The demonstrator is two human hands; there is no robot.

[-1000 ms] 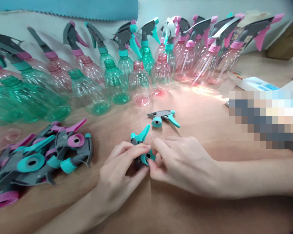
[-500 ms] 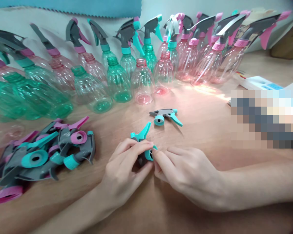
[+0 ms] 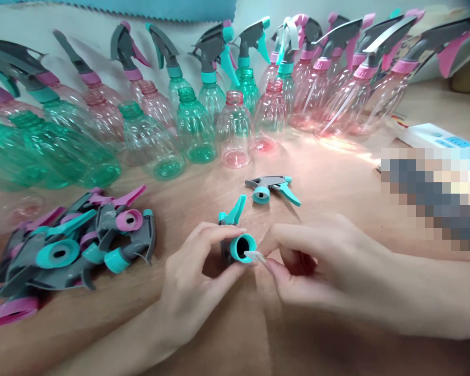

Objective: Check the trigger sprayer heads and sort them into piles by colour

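Observation:
My left hand (image 3: 191, 277) holds a grey trigger spray head (image 3: 226, 245) with a teal collar and teal trigger, gripping the collar between thumb and fingers. The collar's dark opening faces up toward me. In my right hand (image 3: 321, 266), thumb and forefinger pinch a small, thin whitish disc (image 3: 254, 255), perhaps a washer, at the lower right rim of that opening. Its exact shape is blurred. Just beyond my hands, a second teal and grey spray head (image 3: 261, 195) lies on the table.
A pile of pink, teal and grey spray heads (image 3: 58, 255) lies at the left. Behind stand several clear green (image 3: 198, 125) and pink (image 3: 235, 130) bottles, some open-necked, others topped with spray heads. A white power strip (image 3: 434, 137) and a pixelated patch are at the right.
My right hand has drawn back slightly to the right from the collar, so the opening and the whitish disc now show. My left hand keeps its hold; the view has shifted a little.

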